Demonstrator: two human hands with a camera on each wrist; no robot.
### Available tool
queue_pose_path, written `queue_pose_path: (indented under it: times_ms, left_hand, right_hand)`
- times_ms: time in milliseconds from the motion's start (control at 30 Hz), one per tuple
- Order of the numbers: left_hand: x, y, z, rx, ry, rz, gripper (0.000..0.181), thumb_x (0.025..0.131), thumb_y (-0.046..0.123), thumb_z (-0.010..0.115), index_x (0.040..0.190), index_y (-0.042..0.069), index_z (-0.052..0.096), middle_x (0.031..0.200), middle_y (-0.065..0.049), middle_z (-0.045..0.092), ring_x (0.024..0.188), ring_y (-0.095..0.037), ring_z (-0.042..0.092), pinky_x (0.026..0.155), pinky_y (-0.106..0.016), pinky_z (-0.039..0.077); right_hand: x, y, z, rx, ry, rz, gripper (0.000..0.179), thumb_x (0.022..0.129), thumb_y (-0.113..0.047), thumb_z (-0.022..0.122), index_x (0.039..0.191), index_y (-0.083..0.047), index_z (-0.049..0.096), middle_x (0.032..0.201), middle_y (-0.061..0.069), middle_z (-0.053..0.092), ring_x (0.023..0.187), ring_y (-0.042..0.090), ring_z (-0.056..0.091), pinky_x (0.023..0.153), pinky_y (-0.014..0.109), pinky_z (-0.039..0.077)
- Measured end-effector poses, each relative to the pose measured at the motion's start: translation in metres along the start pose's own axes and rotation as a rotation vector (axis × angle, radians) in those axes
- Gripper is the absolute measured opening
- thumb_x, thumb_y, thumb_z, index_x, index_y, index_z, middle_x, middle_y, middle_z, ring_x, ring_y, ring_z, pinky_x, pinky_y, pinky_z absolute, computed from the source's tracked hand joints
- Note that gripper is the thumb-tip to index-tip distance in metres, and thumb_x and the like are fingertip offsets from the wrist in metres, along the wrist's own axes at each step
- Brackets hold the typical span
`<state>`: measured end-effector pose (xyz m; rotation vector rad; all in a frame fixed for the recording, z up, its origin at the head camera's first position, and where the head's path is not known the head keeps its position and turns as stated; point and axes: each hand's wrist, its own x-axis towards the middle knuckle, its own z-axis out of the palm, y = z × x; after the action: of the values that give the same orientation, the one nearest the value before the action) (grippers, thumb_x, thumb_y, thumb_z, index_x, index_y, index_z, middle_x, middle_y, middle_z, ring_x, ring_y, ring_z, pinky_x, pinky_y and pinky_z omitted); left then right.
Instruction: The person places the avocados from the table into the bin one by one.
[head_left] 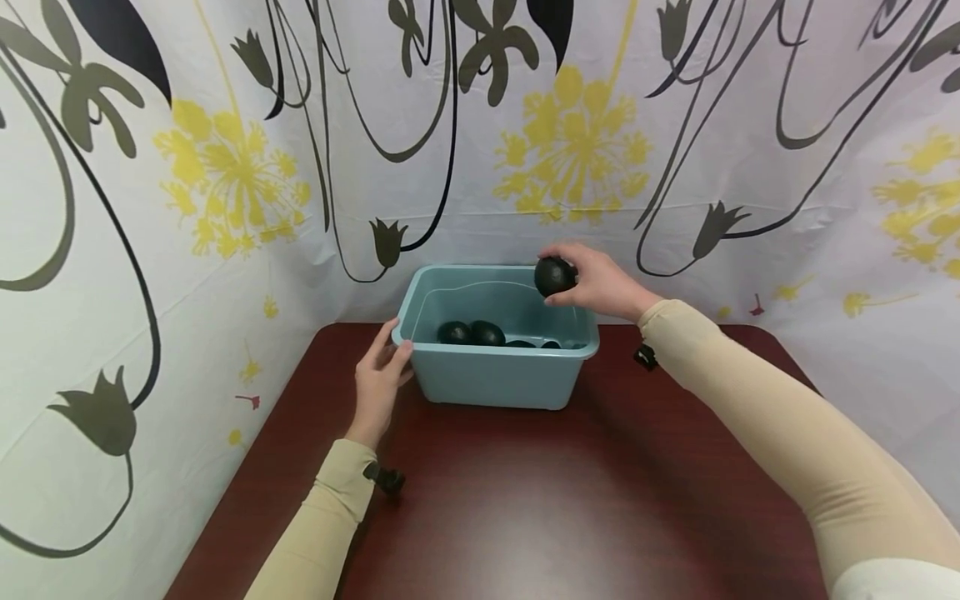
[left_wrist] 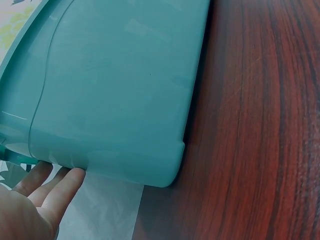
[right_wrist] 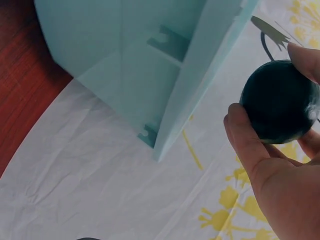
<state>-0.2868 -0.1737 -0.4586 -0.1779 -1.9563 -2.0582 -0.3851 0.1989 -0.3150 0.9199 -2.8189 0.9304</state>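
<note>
A light blue plastic tub stands upright on the table, with several dark avocados lying inside. Above its right rear rim, my right hand holds another dark, round avocado between thumb and fingers. The right wrist view shows this avocado apart from the tub, beside its rim. At the left end of the tub, my left hand grips the rim near the front corner. Its fingers touch the outer wall below the rim in the left wrist view. The tub's front wall hides some avocados partly.
The tub rests near the far edge of a dark red wood table. Close behind it hangs a white curtain with yellow and grey plant prints, which also runs along the left side.
</note>
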Motion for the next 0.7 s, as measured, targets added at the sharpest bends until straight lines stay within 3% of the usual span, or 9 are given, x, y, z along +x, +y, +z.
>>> queue_pose_path:
  times_ms: [133,367,567,700]
  left_hand:
    - [-0.004,0.01,0.003,0.007,-0.002,0.002,0.058,0.097,0.032,0.069,0.151,0.022,0.049,0.145,-0.024,0.05,0.127,-0.032,0.054,0.095,-0.063,0.044]
    - [0.006,-0.018,-0.001,0.01,0.026,0.04,0.055,0.093,0.044,0.072,0.145,0.037,0.054,0.14,-0.014,0.056,0.124,-0.027,0.057,0.091,-0.062,0.048]
    - [0.006,-0.018,-0.002,0.012,0.022,0.021,0.055,0.094,0.042,0.072,0.145,0.037,0.054,0.139,-0.012,0.057,0.124,-0.027,0.057,0.091,-0.057,0.05]
    - [0.004,-0.009,-0.001,0.013,0.011,0.008,0.058,0.095,0.037,0.071,0.149,0.03,0.05,0.142,-0.017,0.054,0.126,-0.03,0.055,0.092,-0.058,0.049]
  right_hand:
    - [0.001,0.003,0.003,0.003,-0.036,-0.006,0.073,0.087,-0.028,0.082,0.149,-0.029,0.043,0.154,0.003,0.037,0.128,0.03,0.051,0.09,0.048,0.052]
    - [-0.004,0.002,0.003,0.007,-0.035,-0.001,0.07,0.09,-0.026,0.079,0.15,-0.03,0.043,0.155,0.003,0.036,0.126,0.029,0.053,0.085,0.044,0.055]
    - [-0.01,0.001,0.001,0.023,-0.03,-0.006,0.069,0.091,-0.031,0.077,0.151,-0.029,0.042,0.154,0.002,0.036,0.128,0.028,0.051,0.085,0.044,0.055]
    - [-0.015,-0.002,0.0,0.029,-0.02,-0.013,0.067,0.092,-0.032,0.076,0.15,-0.031,0.043,0.153,0.0,0.037,0.127,0.027,0.051,0.088,0.043,0.054]
